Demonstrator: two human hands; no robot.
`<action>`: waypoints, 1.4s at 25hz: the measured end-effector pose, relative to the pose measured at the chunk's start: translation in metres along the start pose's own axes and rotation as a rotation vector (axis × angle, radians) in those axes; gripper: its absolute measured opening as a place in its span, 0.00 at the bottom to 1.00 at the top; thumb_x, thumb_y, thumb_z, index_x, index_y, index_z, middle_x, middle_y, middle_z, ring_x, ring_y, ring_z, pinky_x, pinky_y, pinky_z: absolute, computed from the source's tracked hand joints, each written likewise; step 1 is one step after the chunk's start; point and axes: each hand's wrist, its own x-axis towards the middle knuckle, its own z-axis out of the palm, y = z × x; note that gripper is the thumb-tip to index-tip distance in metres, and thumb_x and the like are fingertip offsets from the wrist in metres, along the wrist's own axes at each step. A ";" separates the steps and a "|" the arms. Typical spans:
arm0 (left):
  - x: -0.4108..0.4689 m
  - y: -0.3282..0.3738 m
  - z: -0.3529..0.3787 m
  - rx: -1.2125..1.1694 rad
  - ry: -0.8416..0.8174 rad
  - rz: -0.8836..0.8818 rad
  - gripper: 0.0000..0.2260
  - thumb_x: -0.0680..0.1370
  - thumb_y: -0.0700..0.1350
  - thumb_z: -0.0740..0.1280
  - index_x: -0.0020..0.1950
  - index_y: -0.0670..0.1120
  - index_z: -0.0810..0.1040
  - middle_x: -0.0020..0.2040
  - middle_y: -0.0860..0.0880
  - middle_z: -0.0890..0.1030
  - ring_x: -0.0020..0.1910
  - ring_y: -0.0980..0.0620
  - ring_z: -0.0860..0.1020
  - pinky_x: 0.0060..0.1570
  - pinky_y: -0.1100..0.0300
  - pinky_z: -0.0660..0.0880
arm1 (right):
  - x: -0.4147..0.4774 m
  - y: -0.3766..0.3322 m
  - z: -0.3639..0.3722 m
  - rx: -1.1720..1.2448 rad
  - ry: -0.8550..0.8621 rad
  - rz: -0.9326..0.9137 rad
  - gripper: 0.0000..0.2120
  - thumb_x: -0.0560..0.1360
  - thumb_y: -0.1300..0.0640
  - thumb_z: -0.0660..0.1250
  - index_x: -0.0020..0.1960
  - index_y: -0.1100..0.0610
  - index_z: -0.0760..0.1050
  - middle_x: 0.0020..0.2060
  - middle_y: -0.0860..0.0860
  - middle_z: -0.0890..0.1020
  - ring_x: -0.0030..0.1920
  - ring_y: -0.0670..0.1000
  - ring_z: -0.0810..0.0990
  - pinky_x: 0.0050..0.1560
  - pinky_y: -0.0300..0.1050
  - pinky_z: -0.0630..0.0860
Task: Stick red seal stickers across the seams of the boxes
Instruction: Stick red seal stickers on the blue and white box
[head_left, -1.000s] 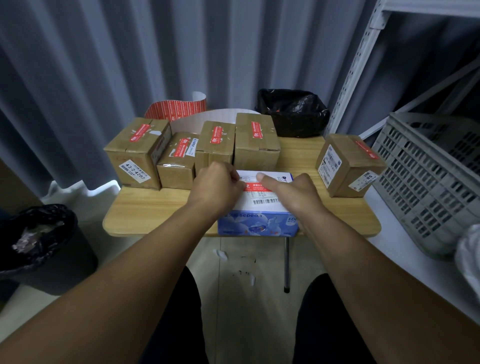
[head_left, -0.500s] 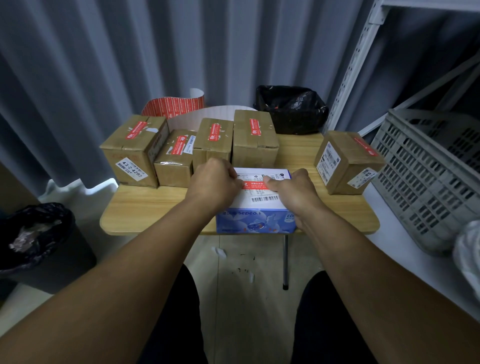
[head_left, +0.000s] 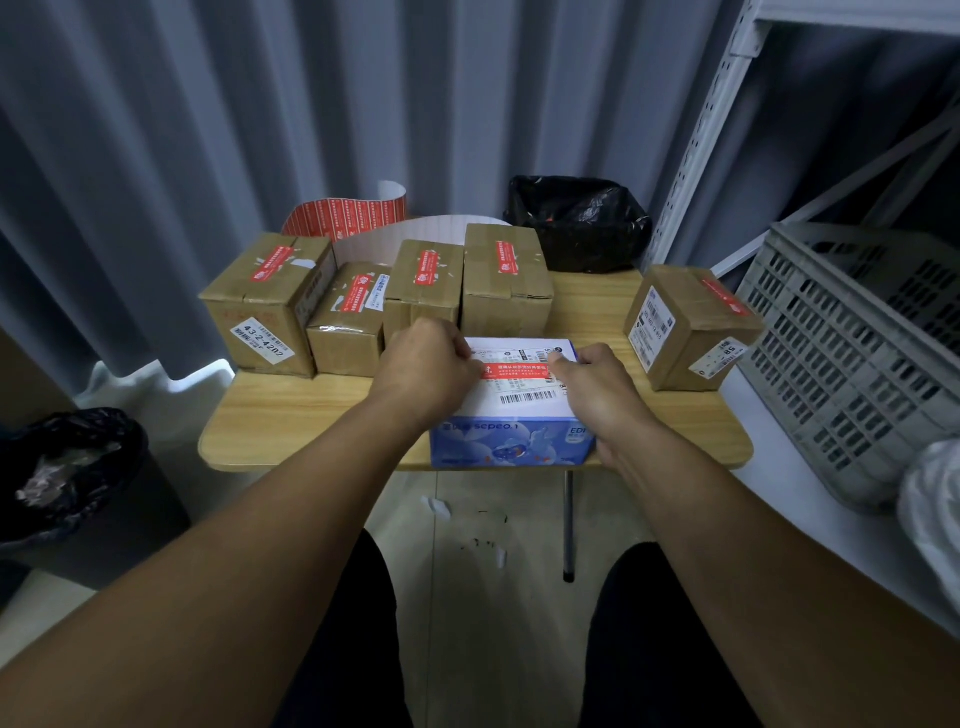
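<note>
A blue and white box (head_left: 511, 441) lies at the front middle of the wooden table (head_left: 291, 415). A red seal sticker (head_left: 517, 372) runs flat across its white top. My left hand (head_left: 428, 366), fingers curled, holds down the sticker's left end. My right hand (head_left: 595, 392) wraps round the box's right end, with its index fingertip on the sticker's right end. Behind stand several brown boxes (head_left: 506, 283), each with a red sticker on top. Another brown box (head_left: 685, 327) sits at the right. A curled sheet of red stickers (head_left: 343, 214) stands at the back.
A black bag (head_left: 576, 223) sits at the table's back right, beside a white shelf upright (head_left: 701, 135). A grey plastic crate (head_left: 852, 358) lies to the right. A bin lined with a black bag (head_left: 67, 467) stands on the floor at the left. Curtains hang behind.
My right hand slid rightward along the sticker to its right end and came down round the box's right side. My left hand stayed at the sticker's left end.
</note>
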 end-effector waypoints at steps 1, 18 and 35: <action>0.000 0.000 0.000 0.001 -0.002 -0.003 0.05 0.77 0.48 0.73 0.49 0.48 0.84 0.51 0.47 0.84 0.49 0.48 0.80 0.49 0.54 0.79 | -0.002 0.000 -0.001 0.004 0.004 -0.002 0.12 0.81 0.47 0.66 0.54 0.55 0.71 0.51 0.56 0.83 0.42 0.53 0.84 0.39 0.48 0.81; -0.002 0.002 -0.001 -0.029 -0.018 -0.006 0.06 0.78 0.49 0.73 0.51 0.47 0.83 0.52 0.47 0.84 0.50 0.48 0.81 0.49 0.51 0.81 | -0.012 -0.004 -0.009 -0.042 -0.060 0.012 0.07 0.80 0.55 0.68 0.53 0.58 0.73 0.45 0.55 0.85 0.38 0.51 0.83 0.35 0.43 0.77; -0.004 0.003 -0.003 -0.039 -0.034 0.009 0.06 0.79 0.47 0.72 0.53 0.46 0.82 0.52 0.48 0.83 0.47 0.52 0.78 0.34 0.65 0.70 | -0.017 -0.024 0.016 -0.587 0.096 -0.036 0.35 0.71 0.37 0.69 0.69 0.56 0.66 0.65 0.57 0.75 0.63 0.61 0.77 0.61 0.56 0.76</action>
